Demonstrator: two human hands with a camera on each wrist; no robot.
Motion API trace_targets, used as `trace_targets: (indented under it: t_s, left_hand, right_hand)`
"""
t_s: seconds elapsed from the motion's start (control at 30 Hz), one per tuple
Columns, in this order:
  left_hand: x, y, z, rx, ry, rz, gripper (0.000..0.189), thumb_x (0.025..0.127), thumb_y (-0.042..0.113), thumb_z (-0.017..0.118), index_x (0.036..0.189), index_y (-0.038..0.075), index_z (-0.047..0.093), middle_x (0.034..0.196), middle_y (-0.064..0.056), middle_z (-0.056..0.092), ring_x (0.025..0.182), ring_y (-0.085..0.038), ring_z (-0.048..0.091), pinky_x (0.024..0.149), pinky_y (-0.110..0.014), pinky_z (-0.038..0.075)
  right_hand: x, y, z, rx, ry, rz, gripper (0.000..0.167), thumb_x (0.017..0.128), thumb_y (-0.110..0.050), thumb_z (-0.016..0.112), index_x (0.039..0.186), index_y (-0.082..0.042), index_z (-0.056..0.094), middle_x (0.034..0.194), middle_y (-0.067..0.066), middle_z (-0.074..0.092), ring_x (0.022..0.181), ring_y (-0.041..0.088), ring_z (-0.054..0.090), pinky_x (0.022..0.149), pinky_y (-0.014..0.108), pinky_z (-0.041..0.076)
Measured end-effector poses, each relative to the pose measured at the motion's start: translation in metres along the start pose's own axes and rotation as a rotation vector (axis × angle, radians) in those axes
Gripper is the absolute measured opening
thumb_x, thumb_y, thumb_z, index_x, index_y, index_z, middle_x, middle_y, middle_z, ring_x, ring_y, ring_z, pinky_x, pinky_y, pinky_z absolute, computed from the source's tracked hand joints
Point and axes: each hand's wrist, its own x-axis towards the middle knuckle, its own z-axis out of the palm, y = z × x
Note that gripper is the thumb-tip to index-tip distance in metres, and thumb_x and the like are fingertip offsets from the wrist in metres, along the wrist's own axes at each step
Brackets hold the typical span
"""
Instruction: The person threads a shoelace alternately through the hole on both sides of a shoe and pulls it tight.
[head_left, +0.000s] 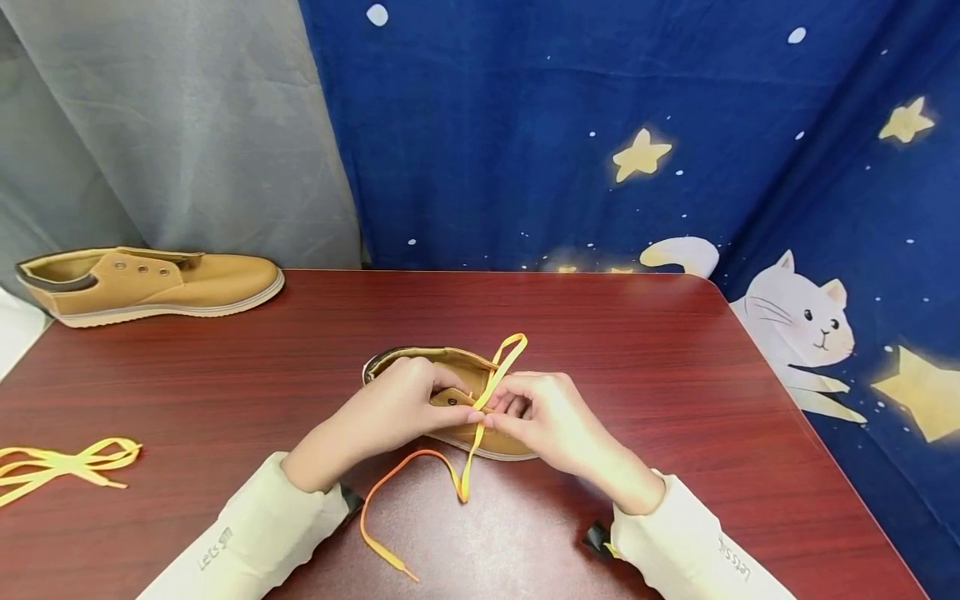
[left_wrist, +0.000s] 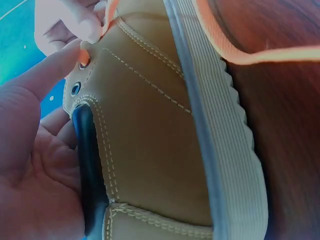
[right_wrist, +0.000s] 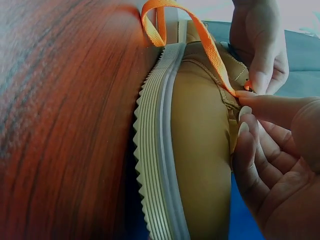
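A tan lace-up shoe [left_wrist: 150,140] lies on the table with its toe toward the right. My left hand [head_left: 397,408] grips its eyelet flap, with the thumb outside by an eyelet and the other fingers tucked inside the opening. Through that eyelet runs a yellow-orange flat shoelace [head_left: 500,377]. Thumb and fingers of my right hand [head_left: 558,421] pinch the lace at the flap's front edge, close to my left thumb. One part of the lace loops up above the shoe; its other end trails over the near side onto the table. A bare eyelet [left_wrist: 76,89] shows beside the laced one.
Another tan shoe [head_left: 217,283], without a lace, stands at the table's back left corner. A second yellow shoelace [head_left: 67,465] lies looped at the left. The reddish wooden table [head_left: 675,358] ends at a grey curtain [head_left: 225,125] and a blue starry curtain [head_left: 525,133].
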Motion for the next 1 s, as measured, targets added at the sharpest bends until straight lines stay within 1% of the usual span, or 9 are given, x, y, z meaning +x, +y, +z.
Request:
trace_targets:
  t_s: [0.1, 0.23, 0.3, 0.37, 0.43, 0.63, 0.77, 0.87, 1.0]
  left_hand:
    - [0.000, 0.001, 0.000, 0.004, -0.016, -0.014, 0.032, 0.092, 0.041, 0.072, 0.066, 0.026, 0.063, 0.056, 0.017, 0.036, 0.053, 0.000, 0.032, 0.051, -0.019, 0.025]
    - [0.000, 0.004, 0.003, 0.033, 0.013, -0.069, 0.036, 0.099, 0.044, 0.060, 0.066, 0.030, 0.063, 0.055, 0.016, 0.035, 0.052, -0.002, 0.032, 0.051, -0.022, 0.026]
    - [0.000, 0.005, 0.004, 0.047, 0.028, -0.103, 0.040, 0.100, 0.044, 0.058, 0.063, 0.029, 0.060, 0.054, 0.014, 0.033, 0.051, -0.004, 0.031, 0.050, -0.023, 0.024]
    - [0.000, 0.007, 0.005, 0.042, 0.040, -0.133, 0.042, 0.099, 0.041, 0.060, 0.060, 0.026, 0.057, 0.052, 0.013, 0.030, 0.049, -0.005, 0.029, 0.049, -0.024, 0.021]
    - [0.000, 0.008, 0.005, 0.011, 0.041, -0.146, 0.042, 0.097, 0.037, 0.063, 0.058, 0.023, 0.056, 0.051, 0.014, 0.030, 0.048, -0.006, 0.028, 0.048, -0.024, 0.018]
    - [0.003, 0.010, 0.003, -0.120, 0.018, -0.192, 0.027, 0.089, 0.024, 0.069, 0.062, 0.022, 0.071, 0.048, 0.014, 0.031, 0.048, -0.006, 0.028, 0.047, -0.022, 0.018]
    - [0.005, 0.011, 0.003, -0.151, 0.038, -0.178, 0.027, 0.089, 0.022, 0.070, 0.063, 0.020, 0.072, 0.047, 0.013, 0.033, 0.048, -0.006, 0.030, 0.047, -0.020, 0.019]
    - [0.005, 0.011, 0.005, -0.127, 0.091, -0.144, 0.030, 0.091, 0.022, 0.070, 0.061, 0.018, 0.070, 0.048, 0.014, 0.033, 0.048, -0.005, 0.031, 0.047, -0.020, 0.019]
    - [0.005, 0.011, 0.008, -0.099, 0.161, -0.128, 0.030, 0.090, 0.019, 0.070, 0.060, 0.019, 0.069, 0.048, 0.015, 0.035, 0.049, -0.004, 0.032, 0.048, -0.019, 0.020]
  right_hand:
    - [0.000, 0.000, 0.001, -0.009, 0.014, -0.018, 0.008, 0.085, -0.016, 0.081, 0.083, -0.018, 0.074, 0.074, -0.006, 0.068, 0.064, -0.003, 0.058, 0.058, 0.019, 0.052]
    - [0.000, 0.001, 0.002, -0.011, 0.024, -0.029, 0.008, 0.084, -0.017, 0.082, 0.083, -0.019, 0.074, 0.072, -0.007, 0.068, 0.062, -0.004, 0.057, 0.057, 0.019, 0.052]
    - [0.000, 0.001, 0.002, -0.010, 0.023, -0.032, 0.008, 0.084, -0.017, 0.082, 0.083, -0.019, 0.074, 0.072, -0.007, 0.068, 0.061, -0.004, 0.057, 0.057, 0.019, 0.051]
    - [0.000, 0.001, 0.002, -0.007, 0.022, -0.032, 0.008, 0.084, -0.017, 0.081, 0.083, -0.019, 0.074, 0.072, -0.007, 0.067, 0.062, -0.004, 0.057, 0.056, 0.019, 0.051]
    - [0.000, 0.001, 0.002, 0.000, 0.019, -0.035, 0.008, 0.084, -0.016, 0.082, 0.083, -0.019, 0.074, 0.072, -0.007, 0.068, 0.062, -0.004, 0.058, 0.057, 0.019, 0.052]
    - [0.000, 0.001, 0.003, 0.009, 0.016, -0.046, 0.008, 0.083, -0.015, 0.082, 0.084, -0.018, 0.074, 0.073, -0.006, 0.069, 0.063, -0.004, 0.059, 0.057, 0.019, 0.052]
    - [0.000, 0.003, 0.002, 0.007, 0.030, -0.043, 0.008, 0.082, -0.015, 0.083, 0.083, -0.018, 0.076, 0.072, -0.006, 0.069, 0.061, -0.004, 0.059, 0.057, 0.019, 0.052]
    - [0.000, 0.002, 0.002, 0.007, 0.040, -0.036, 0.008, 0.081, -0.015, 0.084, 0.084, -0.018, 0.077, 0.072, -0.006, 0.069, 0.060, -0.003, 0.059, 0.057, 0.020, 0.053]
    - [0.000, 0.001, 0.003, 0.005, 0.043, -0.030, 0.008, 0.081, -0.015, 0.084, 0.084, -0.018, 0.077, 0.072, -0.006, 0.068, 0.060, -0.003, 0.058, 0.057, 0.020, 0.053]
